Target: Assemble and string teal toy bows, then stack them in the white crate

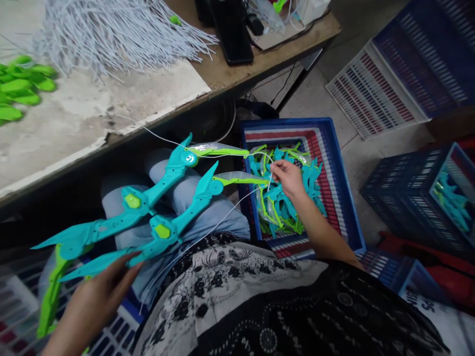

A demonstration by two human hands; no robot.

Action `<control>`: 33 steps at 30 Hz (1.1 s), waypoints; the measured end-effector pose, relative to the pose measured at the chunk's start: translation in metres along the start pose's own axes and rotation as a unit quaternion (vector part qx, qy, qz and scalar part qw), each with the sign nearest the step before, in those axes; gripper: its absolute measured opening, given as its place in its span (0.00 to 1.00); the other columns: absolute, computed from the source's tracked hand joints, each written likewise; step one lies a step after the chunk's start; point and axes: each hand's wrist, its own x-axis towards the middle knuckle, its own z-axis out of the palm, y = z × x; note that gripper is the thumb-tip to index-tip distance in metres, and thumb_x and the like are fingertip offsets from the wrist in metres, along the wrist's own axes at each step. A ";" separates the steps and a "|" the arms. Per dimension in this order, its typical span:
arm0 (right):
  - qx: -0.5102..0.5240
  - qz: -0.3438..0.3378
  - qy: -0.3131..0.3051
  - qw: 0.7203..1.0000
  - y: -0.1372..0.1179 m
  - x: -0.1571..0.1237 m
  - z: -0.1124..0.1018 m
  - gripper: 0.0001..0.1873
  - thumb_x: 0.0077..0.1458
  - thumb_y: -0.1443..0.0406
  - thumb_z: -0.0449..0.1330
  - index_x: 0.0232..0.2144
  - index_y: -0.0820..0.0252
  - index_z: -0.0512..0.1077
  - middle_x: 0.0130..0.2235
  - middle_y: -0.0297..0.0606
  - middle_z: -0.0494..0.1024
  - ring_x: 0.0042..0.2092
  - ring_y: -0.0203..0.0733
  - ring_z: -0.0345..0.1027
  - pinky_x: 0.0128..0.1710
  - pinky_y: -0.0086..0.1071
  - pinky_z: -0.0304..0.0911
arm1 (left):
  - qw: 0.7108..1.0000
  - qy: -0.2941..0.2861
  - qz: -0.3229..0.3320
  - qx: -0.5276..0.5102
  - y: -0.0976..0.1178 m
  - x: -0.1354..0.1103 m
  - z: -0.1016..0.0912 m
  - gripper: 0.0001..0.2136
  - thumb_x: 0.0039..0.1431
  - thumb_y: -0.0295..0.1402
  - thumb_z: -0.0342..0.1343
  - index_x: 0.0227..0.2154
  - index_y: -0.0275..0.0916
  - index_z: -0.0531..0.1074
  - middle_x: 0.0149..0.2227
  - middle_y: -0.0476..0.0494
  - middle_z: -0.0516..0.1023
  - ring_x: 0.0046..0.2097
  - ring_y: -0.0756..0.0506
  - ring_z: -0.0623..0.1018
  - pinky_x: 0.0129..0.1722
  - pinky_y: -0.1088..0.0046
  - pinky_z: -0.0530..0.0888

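Observation:
Two teal toy bows with lime-green parts lie slantwise across my lap. The farther toy bow (135, 200) lies alongside the nearer toy bow (165, 232). At the right, my right hand (290, 178) is closed in a pinch on a thin white string (270, 170), at the green tips of the bows. The string also runs loose back over my lap. My left hand (100, 291), slightly blurred, grips the nearer bow around its lower left part. Some of its fingers are hidden behind the bow.
A blue crate (339, 173) with more teal and green bows stands to the right. On the table lie a heap of white strings (111, 34), green pieces (22, 89) and a black phone (232, 34). More crates (411, 190) stand farther right; a white basket (115, 331) is below left.

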 end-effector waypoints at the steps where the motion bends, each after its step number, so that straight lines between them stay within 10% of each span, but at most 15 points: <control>1: 0.034 -0.003 -0.006 0.999 -0.010 0.002 0.007 0.17 0.39 0.53 0.67 0.25 0.58 0.69 0.16 0.26 0.66 0.18 0.30 0.56 0.17 0.25 0.52 | 0.996 0.077 0.031 -0.040 0.040 0.010 -0.003 0.20 0.45 0.55 0.51 0.40 0.57 0.73 0.29 0.63 0.80 0.35 0.39 0.79 0.34 0.59 0.75; 5: 0.131 -0.040 -0.023 0.990 -0.044 0.001 0.039 0.18 0.39 0.55 0.69 0.26 0.58 0.68 0.20 0.26 0.70 0.20 0.30 0.63 0.17 0.24 0.57 | 0.930 -0.064 0.202 -0.299 0.189 0.054 0.023 0.27 0.51 0.46 0.56 0.52 0.38 0.68 0.46 0.39 0.78 0.43 0.41 0.78 0.39 0.67 0.75; 9: 0.166 -0.060 -0.039 0.983 -0.060 -0.004 0.057 0.16 0.42 0.56 0.69 0.27 0.59 0.68 0.21 0.27 0.71 0.21 0.30 0.65 0.19 0.24 0.61 | 0.856 -0.122 0.209 -0.456 0.254 0.095 0.061 0.16 0.50 0.41 0.59 0.38 0.35 0.73 0.29 0.45 0.77 0.26 0.51 0.74 0.27 0.77 0.70; 17: 0.084 -0.054 -0.181 0.978 -0.052 0.002 0.046 0.14 0.42 0.59 0.69 0.31 0.59 0.75 0.28 0.31 0.76 0.29 0.33 0.70 0.31 0.30 0.67 | 0.880 -0.142 0.276 -0.360 0.257 0.123 0.046 0.15 0.55 0.41 0.53 0.23 0.35 0.74 0.19 0.49 0.70 0.20 0.53 0.65 0.21 0.76 0.61; 23: -0.116 -0.198 -0.052 0.972 -0.033 0.023 0.040 0.07 0.50 0.61 0.62 0.29 0.60 0.75 0.28 0.32 0.76 0.29 0.34 0.67 0.32 0.29 0.63 | 0.921 0.185 0.316 -0.129 0.222 0.143 0.032 0.19 0.54 0.42 0.56 0.44 0.35 0.75 0.48 0.35 0.75 0.51 0.38 0.71 0.52 0.62 0.66; 33: -0.249 -0.283 -0.043 0.925 -0.020 0.037 0.042 0.06 0.55 0.63 0.58 0.29 0.59 0.74 0.33 0.34 0.78 0.33 0.37 0.70 0.35 0.30 0.63 | 0.958 -0.052 0.217 -0.178 0.203 0.153 0.035 0.16 0.58 0.43 0.51 0.38 0.38 0.78 0.40 0.44 0.81 0.42 0.42 0.77 0.40 0.73 0.70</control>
